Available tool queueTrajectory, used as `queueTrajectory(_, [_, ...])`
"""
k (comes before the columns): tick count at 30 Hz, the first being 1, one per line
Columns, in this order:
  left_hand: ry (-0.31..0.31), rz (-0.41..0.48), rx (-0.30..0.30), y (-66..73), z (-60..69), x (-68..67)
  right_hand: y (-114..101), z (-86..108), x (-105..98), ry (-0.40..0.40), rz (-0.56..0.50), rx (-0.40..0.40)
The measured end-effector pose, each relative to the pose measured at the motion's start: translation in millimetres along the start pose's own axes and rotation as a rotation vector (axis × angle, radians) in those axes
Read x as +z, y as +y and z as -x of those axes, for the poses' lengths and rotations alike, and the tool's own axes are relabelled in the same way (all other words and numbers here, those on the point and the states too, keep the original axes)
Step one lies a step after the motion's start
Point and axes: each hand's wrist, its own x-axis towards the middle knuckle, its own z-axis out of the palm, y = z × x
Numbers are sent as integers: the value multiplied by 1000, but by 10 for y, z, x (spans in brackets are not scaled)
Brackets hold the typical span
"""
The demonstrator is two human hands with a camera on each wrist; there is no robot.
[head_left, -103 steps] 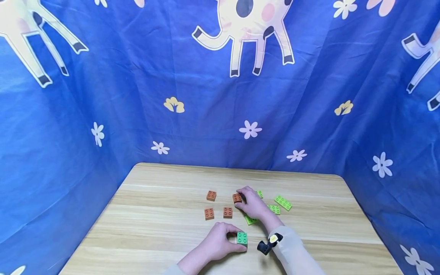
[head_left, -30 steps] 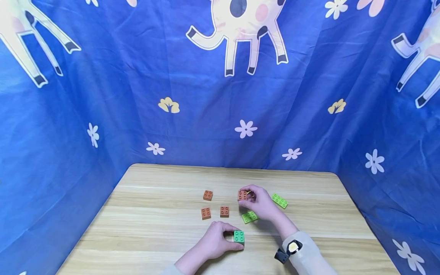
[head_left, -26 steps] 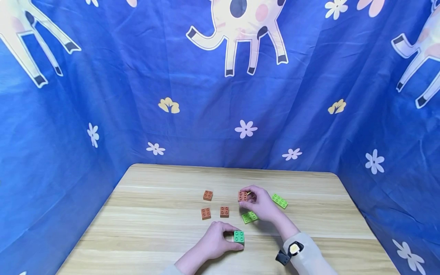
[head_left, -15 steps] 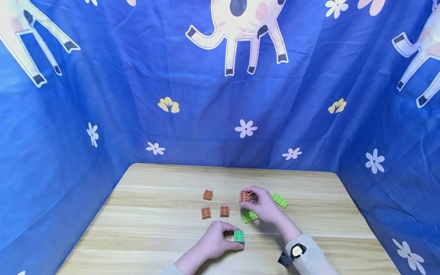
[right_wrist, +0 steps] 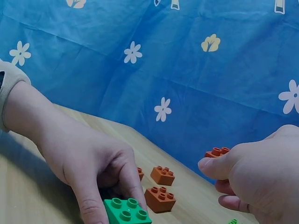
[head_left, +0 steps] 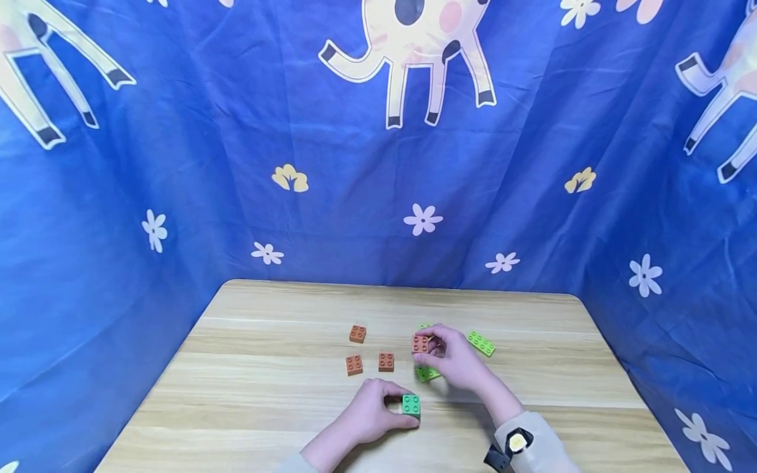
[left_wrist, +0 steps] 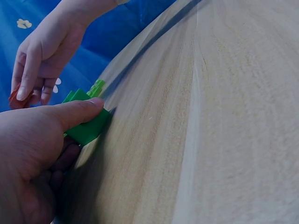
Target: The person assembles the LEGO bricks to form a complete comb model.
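Note:
My left hand [head_left: 374,414] grips a green two-by-two toy building brick [head_left: 411,405] between thumb and fingers, low over the front middle of the table. In the right wrist view the brick's studs face up. My right hand [head_left: 455,356] pinches an orange-brown two-by-two brick [head_left: 420,345], held up off the table with its studs up. Beneath and behind this hand lie lime-green bricks, partly hidden; one lime-green brick [head_left: 427,373] shows below the thumb. Left of the right hand, three loose orange-brown bricks rest apart, the nearest an orange-brown brick [head_left: 386,362].
Another lime-green brick [head_left: 481,343] lies to the right of the right hand. The wooden table [head_left: 266,374] is bordered at the back and sides by a blue patterned curtain [head_left: 355,223]. A black device with a strap [head_left: 513,447] sits on the right wrist.
My right hand has lifted the orange-brown brick from the table and, lately, drawn it slightly nearer to me. The left hand stays on the green brick. The head view has shifted a little.

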Motion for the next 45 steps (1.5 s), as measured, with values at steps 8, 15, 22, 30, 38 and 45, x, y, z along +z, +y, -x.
queueTrajectory(8, [7, 3, -2, 3, 1, 16, -40, 61, 5, -9, -2, -7])
queueTrajectory(15, [18, -9, 7, 0, 5, 29, -15, 125, 24, -16, -1, -35])
queueTrajectory(22, [20, -11, 12, 5, 20, 68, 15, 180, 32, -44, -22, -90])
queueTrajectory(30, [27, -21, 8, 8, 34, 119, 22, 247, 34, -63, -9, -127])
queueTrajectory(38, [22, -18, 7, 11, 33, 118, 21, 290, 46, -73, -12, -107])
queueTrajectory(45, [28, -17, 8, -4, 27, 121, 26, 322, 70, -84, -11, -117])
